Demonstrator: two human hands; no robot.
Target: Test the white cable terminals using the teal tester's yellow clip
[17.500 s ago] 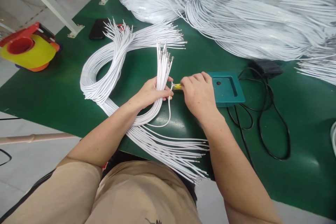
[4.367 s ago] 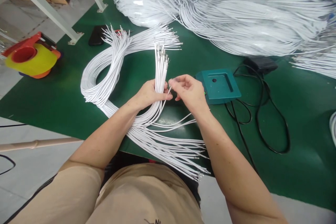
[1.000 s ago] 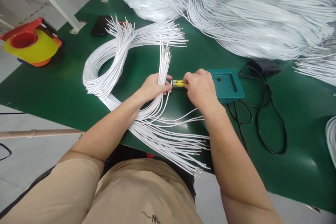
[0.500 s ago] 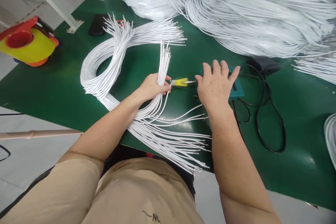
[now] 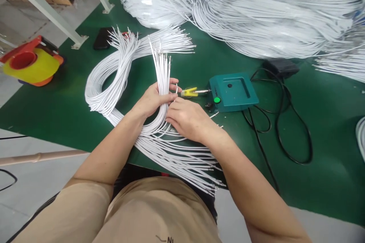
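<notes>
My left hand (image 5: 153,100) is closed round a bundle of white wires (image 5: 162,69) whose metal-tipped ends stand up and away from me. The bundle bends down under my wrists and fans out at the table's near edge. My right hand (image 5: 185,118) lies just below the left, palm down, fingers curled onto the wires; whether it grips one is hidden. A yellow-handled probe (image 5: 189,92) lies beside my left fingertips, its shaft running to a teal box (image 5: 232,92) with a green button.
A looped hank of white wires (image 5: 106,79) lies to the left on the green table (image 5: 327,182). Large heaps of white wire (image 5: 256,11) fill the far side. Black cables (image 5: 281,129), a black phone (image 5: 101,38), and a red-and-yellow container (image 5: 30,62) lie around.
My right hand has left the yellow probe, reached toward the teal box with fingers spread, then come back down onto the wires below my left hand. The bundle tilted slightly left.
</notes>
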